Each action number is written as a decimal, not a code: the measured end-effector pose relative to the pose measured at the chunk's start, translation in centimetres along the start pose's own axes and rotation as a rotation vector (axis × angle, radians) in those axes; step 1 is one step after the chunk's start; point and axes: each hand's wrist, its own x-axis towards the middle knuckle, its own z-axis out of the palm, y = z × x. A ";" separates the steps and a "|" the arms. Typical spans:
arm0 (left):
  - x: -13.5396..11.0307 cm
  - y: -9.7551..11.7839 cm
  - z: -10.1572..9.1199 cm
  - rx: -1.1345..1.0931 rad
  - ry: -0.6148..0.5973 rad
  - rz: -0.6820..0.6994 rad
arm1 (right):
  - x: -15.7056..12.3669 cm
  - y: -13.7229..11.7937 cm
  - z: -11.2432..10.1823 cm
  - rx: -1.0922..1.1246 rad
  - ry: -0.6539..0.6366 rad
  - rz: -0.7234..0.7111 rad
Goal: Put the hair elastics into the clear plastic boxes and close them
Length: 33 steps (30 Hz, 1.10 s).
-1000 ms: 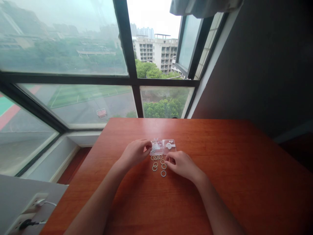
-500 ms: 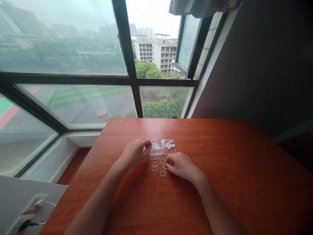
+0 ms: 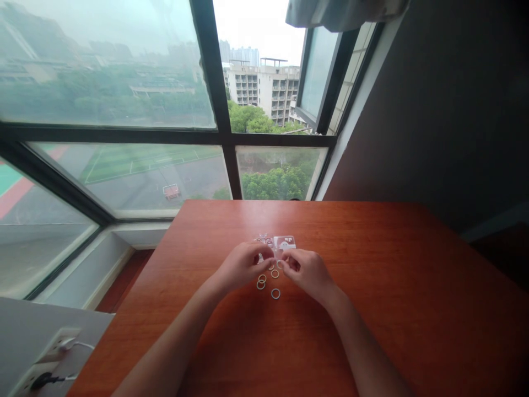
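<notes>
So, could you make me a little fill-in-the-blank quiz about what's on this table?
1. The left hand and the right hand come together beside small loose ___ lying on the reddish table.
2. Just beyond the fingers sits a small case made of clear ___.
3. Past the far edge of the table is a large ___ showing buildings and trees.
Missing words: rings; plastic; window.
</notes>
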 end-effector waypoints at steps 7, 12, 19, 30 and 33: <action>0.1 0.7 0.9 -0.087 -0.011 0.004 | 0.0 -0.2 -0.1 0.007 0.036 -0.035; 0.2 -0.1 0.3 0.000 0.043 -0.019 | 0.0 -0.1 0.0 -0.010 0.007 -0.031; -0.2 -1.2 -1.4 0.223 0.122 -0.080 | -0.1 -0.5 0.2 -0.027 -0.114 -0.002; -0.4 -1.5 -1.6 0.321 0.140 -0.104 | -0.7 -2.2 2.0 0.019 -0.298 -0.153; -0.4 -1.5 -1.8 0.314 0.139 -0.104 | -0.8 -2.4 2.5 -0.043 -0.327 -0.188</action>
